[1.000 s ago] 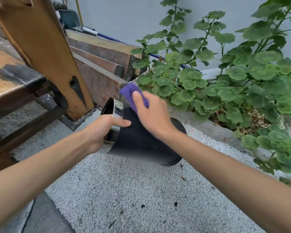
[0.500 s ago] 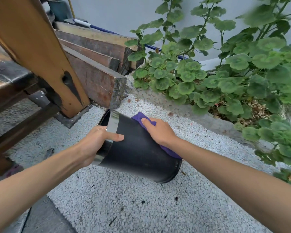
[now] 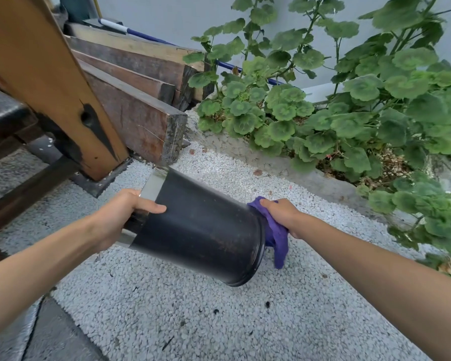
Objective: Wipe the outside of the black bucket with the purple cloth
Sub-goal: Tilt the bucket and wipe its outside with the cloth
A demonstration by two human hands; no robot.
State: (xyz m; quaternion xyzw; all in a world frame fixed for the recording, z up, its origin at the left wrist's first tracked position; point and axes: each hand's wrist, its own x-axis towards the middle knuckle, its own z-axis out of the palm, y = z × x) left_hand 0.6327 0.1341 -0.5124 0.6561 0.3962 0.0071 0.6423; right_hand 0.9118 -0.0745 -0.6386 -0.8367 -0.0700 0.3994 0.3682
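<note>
My left hand (image 3: 115, 217) grips the steel rim of the tilted black cylindrical bucket (image 3: 201, 227) while my right hand (image 3: 281, 213) clutches the crumpled purple cloth (image 3: 277, 238) against its base.

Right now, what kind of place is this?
Likely an outdoor yard or garden patio: pale gravel ground, a raised bed of leafy green plants against a grey wall, and weathered timber planks stacked beside a wooden bench.
</note>
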